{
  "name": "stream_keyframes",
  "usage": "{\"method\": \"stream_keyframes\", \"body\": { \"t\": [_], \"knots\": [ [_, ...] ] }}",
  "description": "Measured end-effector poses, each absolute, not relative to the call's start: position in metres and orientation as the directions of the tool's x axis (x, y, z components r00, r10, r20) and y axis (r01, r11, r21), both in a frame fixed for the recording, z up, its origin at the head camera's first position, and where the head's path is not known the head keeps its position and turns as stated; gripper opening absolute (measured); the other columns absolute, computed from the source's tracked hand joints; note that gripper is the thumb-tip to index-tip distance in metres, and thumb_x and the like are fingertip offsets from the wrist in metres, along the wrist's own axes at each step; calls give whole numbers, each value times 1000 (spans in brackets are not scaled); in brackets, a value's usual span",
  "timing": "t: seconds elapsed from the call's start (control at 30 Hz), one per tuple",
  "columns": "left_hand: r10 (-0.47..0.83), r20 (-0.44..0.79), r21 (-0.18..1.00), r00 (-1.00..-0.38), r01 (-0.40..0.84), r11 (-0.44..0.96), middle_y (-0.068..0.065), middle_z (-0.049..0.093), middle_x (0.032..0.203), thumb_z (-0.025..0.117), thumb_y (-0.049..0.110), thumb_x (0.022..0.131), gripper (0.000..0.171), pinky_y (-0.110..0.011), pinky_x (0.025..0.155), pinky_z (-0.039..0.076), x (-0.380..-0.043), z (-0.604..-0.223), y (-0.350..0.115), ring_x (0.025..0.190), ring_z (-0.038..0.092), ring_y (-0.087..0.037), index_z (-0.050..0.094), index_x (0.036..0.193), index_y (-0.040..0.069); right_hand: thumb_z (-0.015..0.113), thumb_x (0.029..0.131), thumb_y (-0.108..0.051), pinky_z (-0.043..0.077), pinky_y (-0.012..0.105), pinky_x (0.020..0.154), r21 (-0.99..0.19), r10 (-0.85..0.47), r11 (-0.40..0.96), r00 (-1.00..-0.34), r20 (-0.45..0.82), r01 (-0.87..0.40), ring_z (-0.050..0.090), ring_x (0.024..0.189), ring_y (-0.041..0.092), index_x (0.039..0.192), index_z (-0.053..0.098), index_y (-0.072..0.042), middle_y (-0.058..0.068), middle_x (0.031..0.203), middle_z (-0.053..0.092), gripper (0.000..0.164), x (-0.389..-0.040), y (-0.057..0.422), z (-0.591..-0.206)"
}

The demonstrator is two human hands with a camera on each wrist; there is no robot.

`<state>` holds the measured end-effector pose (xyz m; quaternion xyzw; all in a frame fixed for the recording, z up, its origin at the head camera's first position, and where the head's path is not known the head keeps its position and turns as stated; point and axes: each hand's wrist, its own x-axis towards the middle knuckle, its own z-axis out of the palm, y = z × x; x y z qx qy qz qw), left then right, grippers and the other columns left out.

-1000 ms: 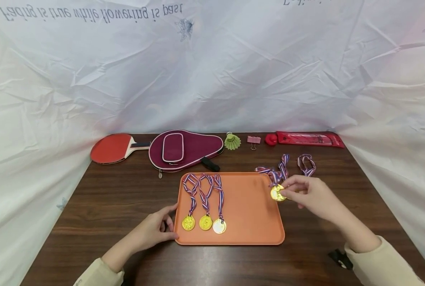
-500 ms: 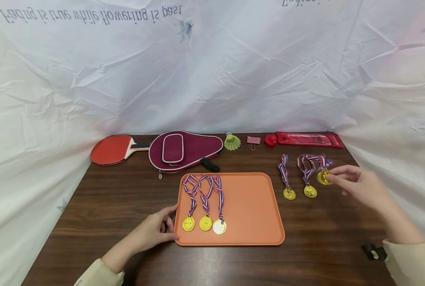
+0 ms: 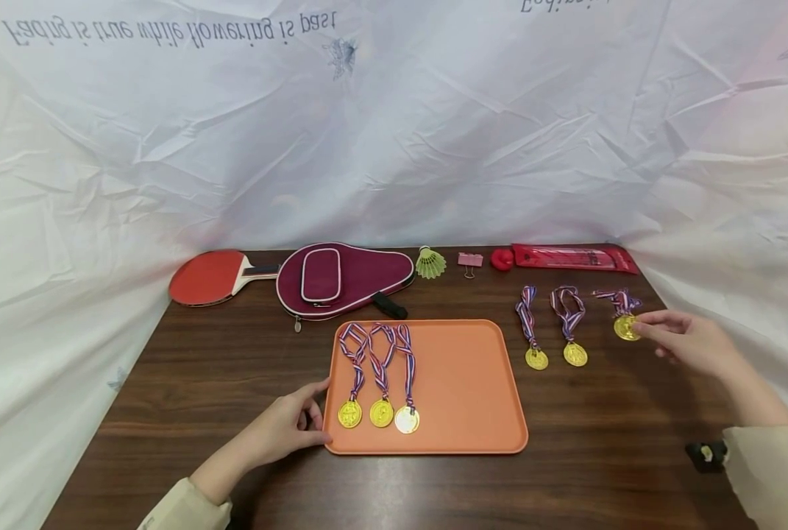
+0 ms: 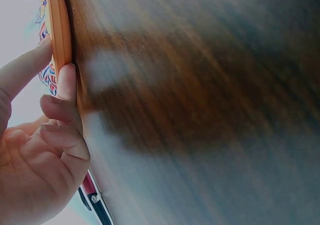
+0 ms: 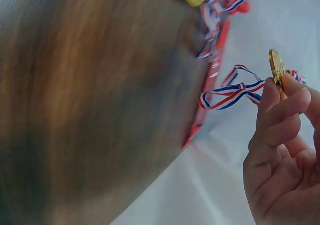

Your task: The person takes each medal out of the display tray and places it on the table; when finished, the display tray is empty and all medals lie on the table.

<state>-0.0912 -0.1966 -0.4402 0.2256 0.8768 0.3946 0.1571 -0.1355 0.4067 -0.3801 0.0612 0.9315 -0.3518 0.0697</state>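
Observation:
In the head view, my right hand pinches a gold medal by its disc between thumb and fingers, right of the tray. Its striped ribbon trails away from the disc; the right wrist view shows the medal edge-on. My left hand holds the left edge of an orange tray with thumb and index fingertips, the other fingers curled in the left wrist view. On the tray's left half lie three ribboned medals side by side. Two more medals rest on the table between the tray and my right hand.
Along the back lie a red table tennis bat, a maroon bat case, a yellow-green shuttlecock, a pink binder clip, a small red object and a red packet. White cloth hangs behind and at both sides.
My right hand has carried its medal from the tray's right edge rightward, past the two medals on the table. The left hand and tray stay put.

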Motion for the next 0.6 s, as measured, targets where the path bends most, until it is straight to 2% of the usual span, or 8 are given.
{"method": "stream_keyframes", "body": {
  "t": [0.13, 0.33, 0.6],
  "knots": [
    [516, -107, 764, -850, 262, 590, 1, 57, 74, 74, 21, 74, 76, -22, 50, 40, -92, -441, -196, 55, 46, -7, 34, 135, 1, 53, 86, -46, 41, 31, 47, -610, 42, 767, -965, -260, 198, 50, 52, 15, 116, 51, 0, 8, 67, 58, 55, -135, 416, -393],
    [512, -119, 761, -851, 253, 597, 2, 56, 74, 74, 23, 74, 76, -23, 49, 40, -92, -441, -196, 55, 46, -7, 33, 135, 1, 55, 87, -42, 38, 28, 44, -619, 5, 751, -940, -342, 230, 46, 49, 11, 116, 52, 3, 3, 62, 55, 54, -126, 423, -414],
    [505, -128, 757, -854, 245, 605, 2, 56, 74, 74, 25, 74, 77, -22, 49, 40, -92, -441, -196, 55, 46, -7, 33, 135, 2, 59, 83, -45, 39, 27, 45, -610, 50, 722, -904, -425, 327, 48, 53, 12, 114, 54, 4, 1, 63, 55, 57, -114, 421, -429]
  ]
}}
